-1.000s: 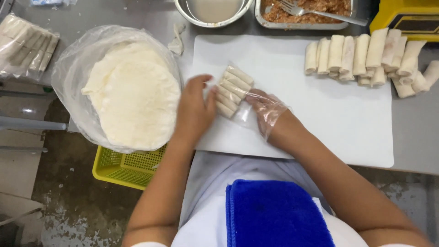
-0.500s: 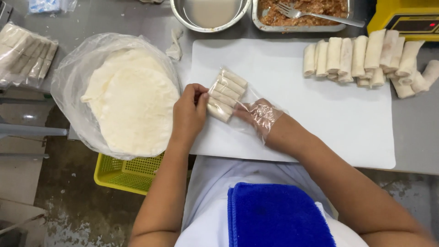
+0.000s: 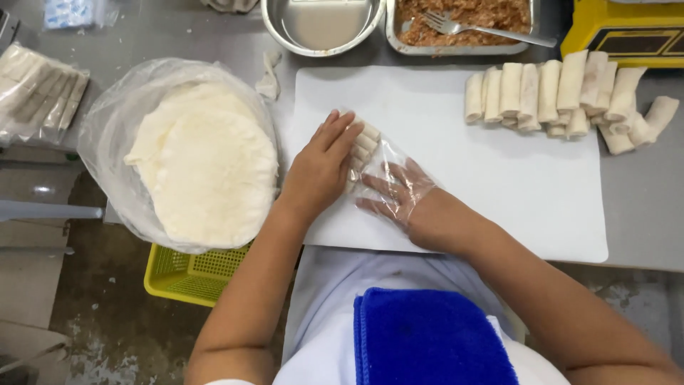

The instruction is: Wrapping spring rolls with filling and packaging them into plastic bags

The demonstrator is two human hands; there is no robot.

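Bare left hand lies flat, fingers extended, on the clear plastic packet of pale spring rolls — pinning it to the white cutting board; gloved right hand, grip spread, smooths the packet's 5 o'clock end.

I count two hands on the white cutting board: my bare left hand and my gloved right hand, with one clear bag of spring rolls between them. Near the board's far right corner about a dozen loose spring rolls lie; I cannot count them exactly. Beyond its far edge I see one round metal bowl, one filling tray and one fork.
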